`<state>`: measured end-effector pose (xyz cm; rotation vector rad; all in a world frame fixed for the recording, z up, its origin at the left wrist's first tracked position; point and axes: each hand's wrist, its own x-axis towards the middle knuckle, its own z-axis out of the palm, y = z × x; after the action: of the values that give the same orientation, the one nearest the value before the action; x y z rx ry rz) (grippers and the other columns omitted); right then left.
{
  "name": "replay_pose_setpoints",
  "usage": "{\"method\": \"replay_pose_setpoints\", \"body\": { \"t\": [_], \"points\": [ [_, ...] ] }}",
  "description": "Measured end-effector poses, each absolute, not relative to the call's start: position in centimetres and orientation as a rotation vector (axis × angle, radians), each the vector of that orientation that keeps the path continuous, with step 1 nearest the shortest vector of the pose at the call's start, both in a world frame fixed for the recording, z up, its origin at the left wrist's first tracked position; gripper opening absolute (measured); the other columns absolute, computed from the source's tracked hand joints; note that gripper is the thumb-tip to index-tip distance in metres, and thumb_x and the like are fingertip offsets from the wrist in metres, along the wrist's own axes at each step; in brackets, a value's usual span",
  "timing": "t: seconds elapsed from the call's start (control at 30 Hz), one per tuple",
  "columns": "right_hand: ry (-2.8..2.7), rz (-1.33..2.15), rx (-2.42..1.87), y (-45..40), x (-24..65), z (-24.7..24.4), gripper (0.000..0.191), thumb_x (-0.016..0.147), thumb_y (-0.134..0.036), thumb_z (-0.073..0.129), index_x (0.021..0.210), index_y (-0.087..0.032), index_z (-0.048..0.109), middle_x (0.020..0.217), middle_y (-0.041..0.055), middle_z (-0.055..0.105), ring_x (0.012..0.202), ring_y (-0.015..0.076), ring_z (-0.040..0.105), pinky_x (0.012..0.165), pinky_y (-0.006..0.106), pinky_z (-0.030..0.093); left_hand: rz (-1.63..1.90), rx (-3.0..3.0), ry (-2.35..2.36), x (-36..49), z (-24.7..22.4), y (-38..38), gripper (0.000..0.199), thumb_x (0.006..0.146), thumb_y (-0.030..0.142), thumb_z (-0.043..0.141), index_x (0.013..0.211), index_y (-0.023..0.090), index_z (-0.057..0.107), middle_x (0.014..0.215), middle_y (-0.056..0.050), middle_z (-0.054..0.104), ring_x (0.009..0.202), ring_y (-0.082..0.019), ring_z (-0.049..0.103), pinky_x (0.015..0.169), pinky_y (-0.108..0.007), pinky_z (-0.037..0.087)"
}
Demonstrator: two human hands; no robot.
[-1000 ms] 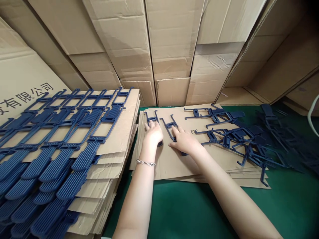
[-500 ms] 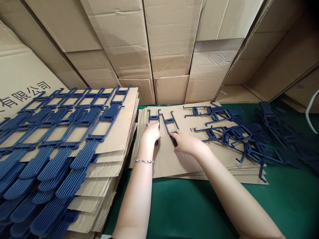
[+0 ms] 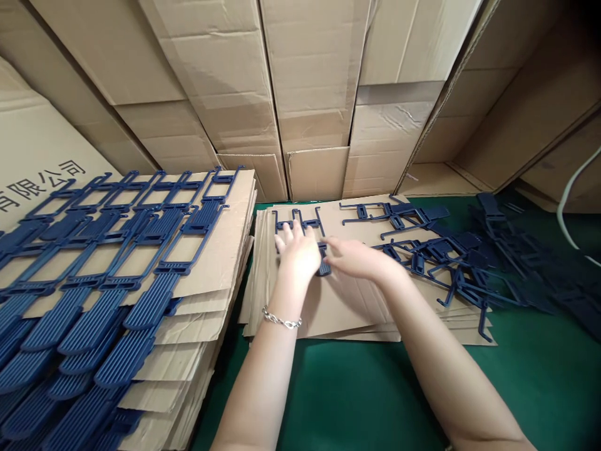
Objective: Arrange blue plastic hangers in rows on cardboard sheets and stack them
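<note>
Two blue plastic frame pieces lie side by side on the cardboard sheet [image 3: 347, 307]. My left hand [image 3: 298, 254] reaches over them with its fingers spread, hiding most of the left frame piece [image 3: 285, 223]. The right frame piece [image 3: 310, 223] has its hooked arms pointing away from me, and its ribbed end [image 3: 323, 268] shows between my hands. My right hand [image 3: 353, 258] lies at the right edge of that piece, fingertips against or close to it, thumb and fingers slightly apart.
To the left, a tall stack of cardboard sheets [image 3: 206, 266] carries rows of blue frame pieces [image 3: 150, 297]. A tangled heap of such pieces [image 3: 436, 250] spreads rightward onto the green table [image 3: 347, 382]. Cardboard walls [image 3: 310, 81] stand behind, and a white cable [image 3: 566, 219] hangs at right.
The right frame piece has shifted left and straightened beside the other one. My left hand has moved right and spread its fingers; my right hand has come off the piece's end to its edge.
</note>
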<state>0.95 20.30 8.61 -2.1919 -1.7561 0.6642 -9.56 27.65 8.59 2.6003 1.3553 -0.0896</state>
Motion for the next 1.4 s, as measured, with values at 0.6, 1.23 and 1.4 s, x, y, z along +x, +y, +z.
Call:
{"method": "replay_pose_setpoints", "body": {
  "t": [0.6, 1.23, 1.4],
  "points": [
    [-1.136, 0.668, -2.797, 16.2, 11.7, 8.5, 0.081, 0.067, -0.036, 0.066, 0.138, -0.017, 0.033, 0.129, 0.0112, 0.046, 0.114, 0.0268, 0.047, 0.094, 0.036, 0.039, -0.53, 2.777, 0.548, -4.0, 5.7, 16.6, 0.11, 0.054, 0.041, 0.077, 0.141, 0.018, 0.012, 0.145, -0.023, 0.008, 0.134, -0.033, 0.007, 0.108, -0.037, 0.018],
    [-1.137, 0.566, -2.776, 15.3, 15.4, 5.8, 0.066, 0.059, -0.038, 0.072, 0.121, -0.02, 0.056, 0.125, 0.0106, 0.05, 0.113, 0.028, 0.047, 0.092, 0.036, 0.039, -0.713, 2.531, 0.673, -5.4, 8.7, 19.7, 0.118, 0.054, 0.041, 0.078, 0.141, 0.026, -0.001, 0.145, -0.022, 0.0, 0.122, -0.041, 0.034, 0.09, -0.044, 0.043],
    [-1.196, 0.503, -2.605, 14.6, 17.1, 4.2, 0.039, 0.068, -0.038, 0.062, 0.103, -0.021, 0.066, 0.104, 0.0032, 0.063, 0.097, 0.0196, 0.057, 0.083, 0.025, 0.044, -0.668, 2.485, 0.689, -5.6, 8.9, 20.0, 0.111, 0.057, 0.037, 0.077, 0.141, 0.026, 0.004, 0.145, -0.023, 0.003, 0.12, -0.04, 0.038, 0.087, -0.045, 0.045]
  ]
}}
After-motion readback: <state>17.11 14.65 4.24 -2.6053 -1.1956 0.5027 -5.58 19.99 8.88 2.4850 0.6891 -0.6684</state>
